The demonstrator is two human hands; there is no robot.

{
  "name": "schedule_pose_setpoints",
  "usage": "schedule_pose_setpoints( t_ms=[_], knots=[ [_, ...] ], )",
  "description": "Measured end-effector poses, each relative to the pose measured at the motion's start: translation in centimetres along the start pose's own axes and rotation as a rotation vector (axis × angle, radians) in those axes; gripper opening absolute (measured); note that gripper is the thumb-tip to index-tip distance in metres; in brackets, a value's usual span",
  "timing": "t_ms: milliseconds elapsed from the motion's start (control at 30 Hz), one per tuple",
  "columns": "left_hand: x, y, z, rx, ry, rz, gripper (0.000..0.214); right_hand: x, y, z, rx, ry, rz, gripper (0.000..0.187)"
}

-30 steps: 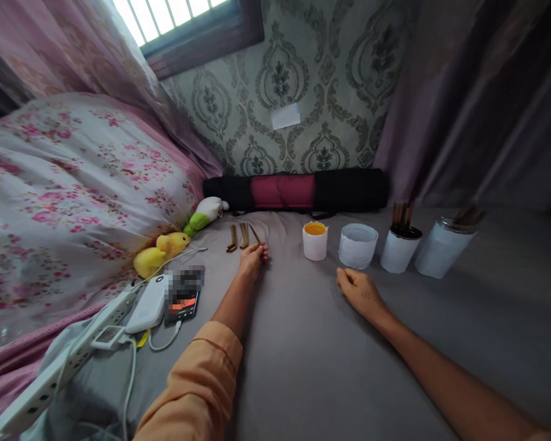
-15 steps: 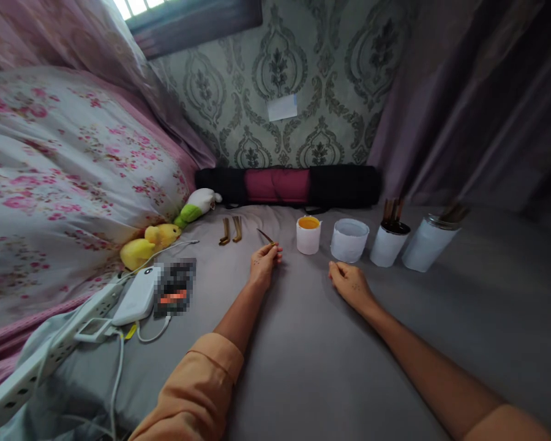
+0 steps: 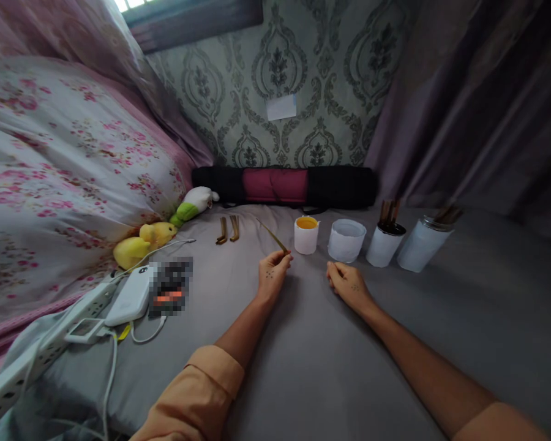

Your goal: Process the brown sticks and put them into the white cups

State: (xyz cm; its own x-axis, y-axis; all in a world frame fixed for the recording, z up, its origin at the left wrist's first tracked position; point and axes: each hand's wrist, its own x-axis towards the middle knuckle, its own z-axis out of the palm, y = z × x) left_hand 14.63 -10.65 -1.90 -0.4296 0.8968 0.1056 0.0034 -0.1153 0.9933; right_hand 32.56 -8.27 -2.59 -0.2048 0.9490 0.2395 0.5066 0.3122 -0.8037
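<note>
My left hand (image 3: 274, 274) is closed in a pinch around one end of a thin golden-brown stick (image 3: 274, 234), which points up and to the left above the bed. Just right of the stick stands a white-wrapped cup (image 3: 305, 241) with a yellow-orange inside. My right hand (image 3: 346, 283) rests on the sheet with its fingers curled; nothing shows in it. Right behind it is a wider white-wrapped tub (image 3: 346, 245). Two bent brown pieces, a left one (image 3: 222, 230) and a right one (image 3: 234, 228), lie on the sheet beyond my left hand.
Farther right stand two white-wrapped cans, one upright (image 3: 382, 250) and one leaning (image 3: 423, 248), both holding brown sticks. A black and maroon roll (image 3: 275, 185) lies along the wall. To the left are plush toys (image 3: 133, 251), a power bank (image 3: 131, 297) and a power strip (image 3: 41, 354).
My left hand has moved right and slightly nearer, and the stick now shows at greater length, closer to the yellow-orange cup. My right hand has stayed about where it was.
</note>
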Motion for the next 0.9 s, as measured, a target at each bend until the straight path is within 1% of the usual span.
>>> schedule_pose_setpoints(
  t_ms=[233,333,500,733,900],
  knots=[
    [-0.9,-0.4,0.2,0.17,-0.03,0.202,0.025,-0.2,-0.3,-0.2,0.099,-0.067,0.032,0.041],
    [-1.3,-0.6,0.2,0.238,-0.044,0.267,0.024,-0.2,0.0,-0.1,0.107,-0.076,0.008,0.041],
    [-1.6,-0.6,0.2,0.342,-0.114,0.429,0.023,-0.3,0.2,-0.2,0.054,-0.09,-0.049,0.039],
    [-1.8,-0.7,0.0,0.407,-0.172,0.53,0.023,-0.3,0.4,-0.1,0.06,-0.09,-0.085,0.034],
    [-1.9,-0.9,-0.1,0.523,-0.185,0.645,0.023,-0.3,0.6,-0.2,0.096,-0.098,-0.078,0.033]
  ],
)
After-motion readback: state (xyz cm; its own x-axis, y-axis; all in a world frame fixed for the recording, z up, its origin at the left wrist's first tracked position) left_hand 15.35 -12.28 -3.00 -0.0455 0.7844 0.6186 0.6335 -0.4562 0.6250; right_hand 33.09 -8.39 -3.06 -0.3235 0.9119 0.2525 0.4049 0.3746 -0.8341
